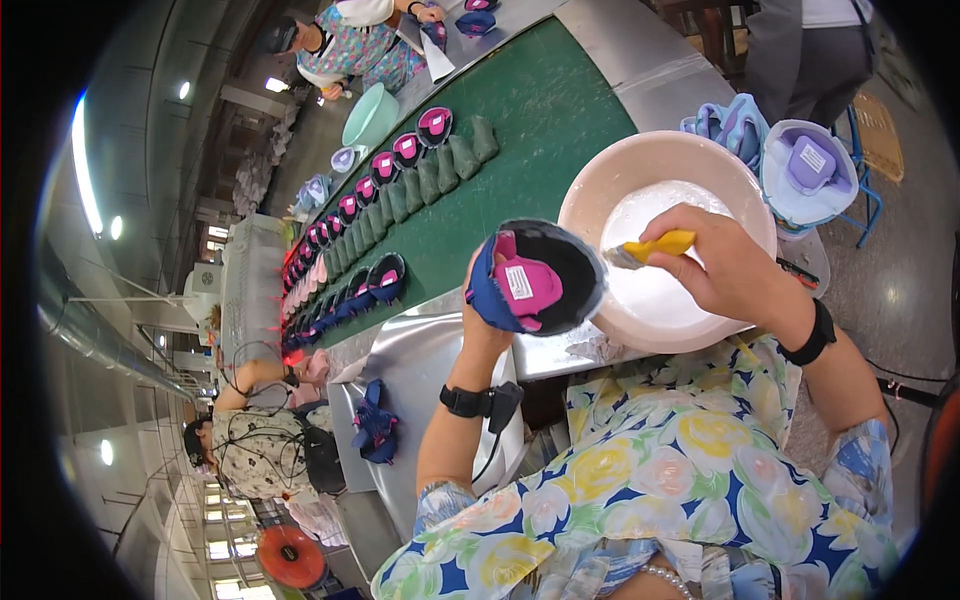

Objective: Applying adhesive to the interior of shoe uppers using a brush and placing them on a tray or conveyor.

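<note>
My left hand (482, 322) is closed round a navy blue shoe upper (532, 284), its open underside turned up. Inside it show a dark lining and a pink tongue with a white label. My right hand (718, 272) grips a brush (664, 246) by its yellow handle. The bristle end points left, beside the edge of the upper; whether they touch I cannot tell. Beneath the brush stands a pale pink basin (592, 186) with white liquid (655, 300) in it.
A green conveyor belt (545, 90) carries rows of dark uppers and grey-green pieces. More purple uppers (808, 165) sit on a stool to the right. A blue upper (375, 425) lies on the metal table at left. Two co-workers (260, 450) (365, 45) are along the belt.
</note>
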The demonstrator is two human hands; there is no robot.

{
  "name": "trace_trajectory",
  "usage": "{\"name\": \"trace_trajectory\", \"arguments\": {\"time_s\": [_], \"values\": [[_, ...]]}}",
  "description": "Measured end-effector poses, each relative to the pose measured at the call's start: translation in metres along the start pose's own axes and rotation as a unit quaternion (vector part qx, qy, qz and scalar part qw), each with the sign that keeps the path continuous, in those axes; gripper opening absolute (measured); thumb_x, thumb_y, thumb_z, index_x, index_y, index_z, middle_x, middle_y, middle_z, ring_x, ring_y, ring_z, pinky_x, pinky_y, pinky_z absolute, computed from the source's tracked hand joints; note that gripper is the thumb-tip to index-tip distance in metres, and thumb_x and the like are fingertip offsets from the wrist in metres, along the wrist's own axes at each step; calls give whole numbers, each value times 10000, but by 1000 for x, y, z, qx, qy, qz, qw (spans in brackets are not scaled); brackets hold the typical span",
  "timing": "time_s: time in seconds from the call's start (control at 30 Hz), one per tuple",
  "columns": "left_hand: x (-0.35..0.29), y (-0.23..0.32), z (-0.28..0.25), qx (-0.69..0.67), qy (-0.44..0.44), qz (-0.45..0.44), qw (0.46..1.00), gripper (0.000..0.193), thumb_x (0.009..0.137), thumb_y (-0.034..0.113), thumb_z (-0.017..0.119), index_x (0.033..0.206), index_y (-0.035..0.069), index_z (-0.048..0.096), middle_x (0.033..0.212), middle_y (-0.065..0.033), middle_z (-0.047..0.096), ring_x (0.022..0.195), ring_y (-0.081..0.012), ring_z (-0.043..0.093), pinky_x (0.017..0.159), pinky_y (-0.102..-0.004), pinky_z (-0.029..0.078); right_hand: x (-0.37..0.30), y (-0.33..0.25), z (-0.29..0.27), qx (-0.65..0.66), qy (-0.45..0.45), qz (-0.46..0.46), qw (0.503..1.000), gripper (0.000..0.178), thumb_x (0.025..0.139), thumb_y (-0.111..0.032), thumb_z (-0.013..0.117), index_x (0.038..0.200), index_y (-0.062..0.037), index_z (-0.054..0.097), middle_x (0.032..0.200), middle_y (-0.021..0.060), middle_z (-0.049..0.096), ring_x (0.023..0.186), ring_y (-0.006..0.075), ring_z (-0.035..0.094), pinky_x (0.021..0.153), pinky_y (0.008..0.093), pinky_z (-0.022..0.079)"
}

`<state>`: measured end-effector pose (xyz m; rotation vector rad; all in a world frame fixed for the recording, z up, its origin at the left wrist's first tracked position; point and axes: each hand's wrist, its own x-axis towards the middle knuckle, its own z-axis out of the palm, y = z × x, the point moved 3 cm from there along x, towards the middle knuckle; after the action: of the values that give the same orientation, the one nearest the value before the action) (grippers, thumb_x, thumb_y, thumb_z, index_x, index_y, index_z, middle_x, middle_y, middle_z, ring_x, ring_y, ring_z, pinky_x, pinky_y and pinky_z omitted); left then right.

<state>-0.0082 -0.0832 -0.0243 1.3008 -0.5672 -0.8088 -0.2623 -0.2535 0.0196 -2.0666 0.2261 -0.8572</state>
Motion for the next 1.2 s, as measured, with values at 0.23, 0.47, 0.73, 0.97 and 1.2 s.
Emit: {"name": "trace_trajectory", "arguments": {"time_s": [0.23, 0.47, 0.73, 0.97, 1.2], "values": [[10, 2, -4, 16, -8, 152, 988, 468, 939, 120, 546, 1389, 35, 450, 1381, -114, 519, 1229, -216, 540, 1068, -372, 436, -6, -18, 47, 156, 37, 51, 986, 245, 882, -97, 666, 1084, -36, 540, 956, 147, 672, 859, 300, 674, 764, 339, 507], [17, -7, -64, 86, 66, 156, 982, 538, 916, 32, 536, 1428, 57, 375, 1334, -125, 531, 1204, -217, 539, 1022, -362, 456, 8, 23, 34, 70, 86, 102, 989, 165, 913, -44, 610, 1065, -1, 560, 961, 132, 652, 907, 221, 655, 782, 308, 505], [78, -39, -243, -40, 253, 2, 967, 338, 924, -31, 409, 1235, 88, 469, 1030, -94, 617, 840, -205, 635, 692, -320, 570, 0, 30, 23, 167, 88, 237, 953, 192, 977, -91, 527, 1140, 6, 501, 1034, 123, 620, 858, 155, 597, 804, 278, 490], [135, -29, -366, 423, 429, 76, 794, 720, 815, -80, 460, 1483, 29, 216, 1299, -264, 501, 1128, -400, 554, 1017, -461, 438, 4, 49, 41, 155, 51, 284, 945, 185, 976, -107, 525, 1126, -3, 498, 1032, 125, 607, 818, 156, 574, 771, 277, 483], [-60, 48, -502, 642, 576, 53, 503, 505, 778, 103, 585, 1269, 9, 512, 1219, -208, 559, 1239, -349, 456, 1026, -429, 370, 0, 68, 33, 136, 17, 317, 939, 246, 1022, -186, 494, 1208, -26, 495, 1086, 91, 594, 877, 119, 559, 819, 238, 445]]}}
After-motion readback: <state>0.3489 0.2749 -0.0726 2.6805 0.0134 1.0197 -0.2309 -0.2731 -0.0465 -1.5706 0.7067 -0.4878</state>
